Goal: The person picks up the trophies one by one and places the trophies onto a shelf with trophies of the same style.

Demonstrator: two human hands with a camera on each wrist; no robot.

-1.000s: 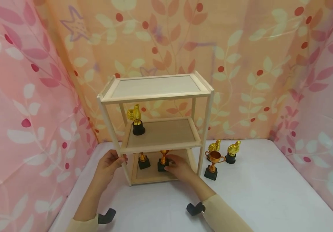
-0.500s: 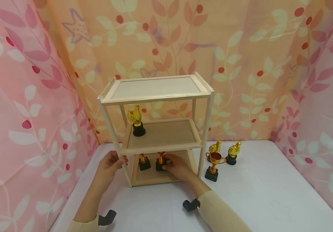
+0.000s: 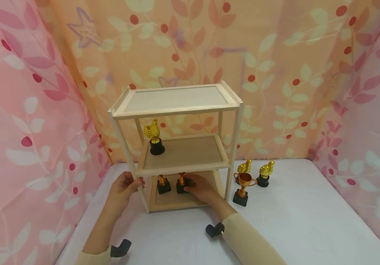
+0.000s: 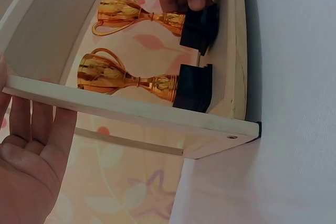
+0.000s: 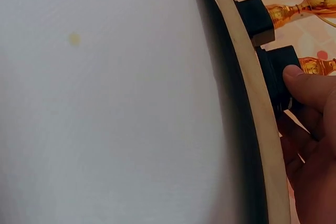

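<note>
Hands: right (image 3: 203,187) pinching trophy (image 3: 180,183) inside shelf (image 3: 176,110); left (image 3: 123,186) on post.

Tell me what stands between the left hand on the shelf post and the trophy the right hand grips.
One other orange cup trophy stands on the bottom shelf between the left hand and the gripped trophy; the head view shows it.

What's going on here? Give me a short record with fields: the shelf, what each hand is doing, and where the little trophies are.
shelf: three-tier wooden shelf standing on a white table
left hand: left hand holds the shelf's front left post
right hand: right hand grips the black base of a cup trophy on the bottom tier
bottom tier: second cup trophy beside the held one
middle tier: thumbs-up trophy at the left
table: three more trophies right of the shelf
</note>
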